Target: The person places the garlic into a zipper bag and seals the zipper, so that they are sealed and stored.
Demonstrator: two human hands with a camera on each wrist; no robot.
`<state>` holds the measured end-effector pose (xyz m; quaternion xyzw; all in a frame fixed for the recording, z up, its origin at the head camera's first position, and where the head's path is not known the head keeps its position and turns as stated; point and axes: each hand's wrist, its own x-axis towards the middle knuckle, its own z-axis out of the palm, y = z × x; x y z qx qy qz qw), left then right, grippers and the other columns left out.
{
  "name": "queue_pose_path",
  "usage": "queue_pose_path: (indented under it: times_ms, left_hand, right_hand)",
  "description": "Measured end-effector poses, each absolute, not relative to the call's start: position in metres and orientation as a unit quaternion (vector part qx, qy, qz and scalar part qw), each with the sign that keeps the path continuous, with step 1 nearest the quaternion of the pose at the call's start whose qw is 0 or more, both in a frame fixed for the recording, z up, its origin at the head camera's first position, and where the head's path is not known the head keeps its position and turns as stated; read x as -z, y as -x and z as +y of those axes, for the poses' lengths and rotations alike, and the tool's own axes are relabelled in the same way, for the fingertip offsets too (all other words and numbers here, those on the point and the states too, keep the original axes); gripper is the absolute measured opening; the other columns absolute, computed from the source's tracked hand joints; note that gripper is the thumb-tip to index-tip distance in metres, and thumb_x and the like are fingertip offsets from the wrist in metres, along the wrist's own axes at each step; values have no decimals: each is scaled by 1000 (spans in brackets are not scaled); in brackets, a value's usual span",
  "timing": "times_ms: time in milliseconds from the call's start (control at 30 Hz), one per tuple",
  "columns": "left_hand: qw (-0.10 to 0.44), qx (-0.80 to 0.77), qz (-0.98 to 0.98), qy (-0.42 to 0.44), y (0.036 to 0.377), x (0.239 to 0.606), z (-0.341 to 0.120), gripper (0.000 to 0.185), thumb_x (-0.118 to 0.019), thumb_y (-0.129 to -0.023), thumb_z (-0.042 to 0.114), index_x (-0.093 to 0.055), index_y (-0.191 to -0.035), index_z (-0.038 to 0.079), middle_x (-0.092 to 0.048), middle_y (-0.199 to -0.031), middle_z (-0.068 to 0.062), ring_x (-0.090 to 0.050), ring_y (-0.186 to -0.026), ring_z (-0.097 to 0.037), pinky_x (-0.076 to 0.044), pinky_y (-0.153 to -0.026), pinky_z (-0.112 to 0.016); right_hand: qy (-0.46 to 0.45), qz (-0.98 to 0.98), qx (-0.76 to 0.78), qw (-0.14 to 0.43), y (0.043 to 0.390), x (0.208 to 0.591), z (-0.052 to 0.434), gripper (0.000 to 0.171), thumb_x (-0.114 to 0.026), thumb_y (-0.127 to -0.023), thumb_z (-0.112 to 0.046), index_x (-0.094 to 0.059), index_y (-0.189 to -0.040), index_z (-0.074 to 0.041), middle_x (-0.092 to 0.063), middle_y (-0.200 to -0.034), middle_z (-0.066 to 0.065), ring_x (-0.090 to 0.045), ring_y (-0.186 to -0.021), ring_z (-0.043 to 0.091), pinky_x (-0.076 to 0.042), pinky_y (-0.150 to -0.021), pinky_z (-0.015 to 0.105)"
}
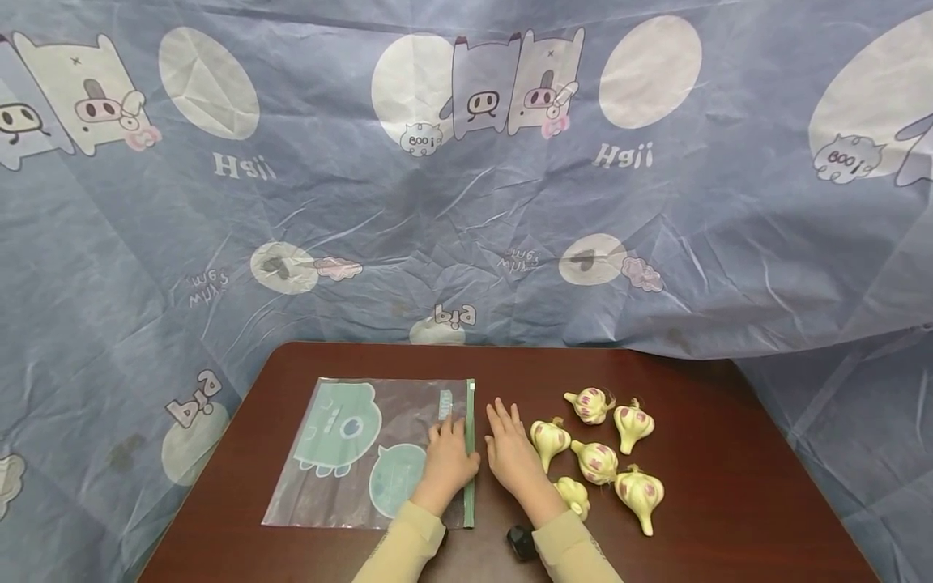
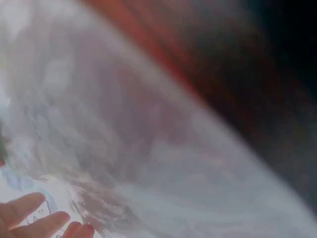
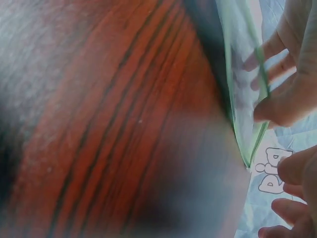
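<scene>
A clear zip bag with green cartoon prints lies flat on the left of the table, its green zip edge facing right. My left hand is at that edge, fingers over the plastic and thumb at the green strip. In the right wrist view, two green edges stand apart, and the left thumb and fingers pinch one side of the bag mouth. My right hand hovers just right of the zip edge, fingers extended and holding nothing. Right of it lie several garlic bulbs, white with purple patches.
The dark brown table has a blue cartoon-printed cloth hanging behind it and at its sides. A black wrist camera sits on my right wrist. The left wrist view is mostly blurred plastic.
</scene>
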<state>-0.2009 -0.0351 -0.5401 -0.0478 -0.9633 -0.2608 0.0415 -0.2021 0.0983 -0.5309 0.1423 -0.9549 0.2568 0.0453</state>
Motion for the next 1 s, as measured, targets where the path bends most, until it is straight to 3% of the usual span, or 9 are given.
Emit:
queue_pose_path:
  times_ms: [167, 333, 667, 1000]
  left_hand:
    - [64, 327, -943, 3, 203, 536, -41, 40, -68, -84, 7, -58, -119, -9, -61, -115, -27, -55, -108, -45, -48, -92, -54]
    - [71, 381, -921, -37, 204, 535, -48, 32, -67, -83, 5, -62, -112, -7, -63, -104, -23, -62, -96, -41, -53, -82, -51]
    - [19, 465, -883, -67, 204, 535, -63, 29, -63, -87, 6, -62, -113, -6, -68, -100, -22, -66, -91, -36, -55, -74, -45]
    - [-23, 553, -829, -82, 205, 537, -71, 32, -54, -88, 0, -57, -118, -11, -69, -96, -23, -67, -69, -19, -58, -61, -31]
  right_hand:
    - [-127, -945, -298, 45, 203, 528, 96, 52, -55, -101, -18, -40, -147, 1, -33, -156, 23, -26, -144, 48, -37, -109, 58]
    - [-91, -926, -363, 48, 206, 530, 89, 49, -56, -101, -23, -45, -144, 0, -43, -150, 23, -41, -137, 45, -41, -106, 57]
    - [-7, -864, -503, -1, 216, 533, 73, 47, -57, -100, -25, -49, -138, 1, -56, -136, 22, -60, -119, 38, -54, -90, 48]
    - [44, -790, -607, -74, 221, 536, 55, 56, -65, -96, -20, -43, -138, 10, -62, -123, 30, -69, -98, 35, -59, -79, 40]
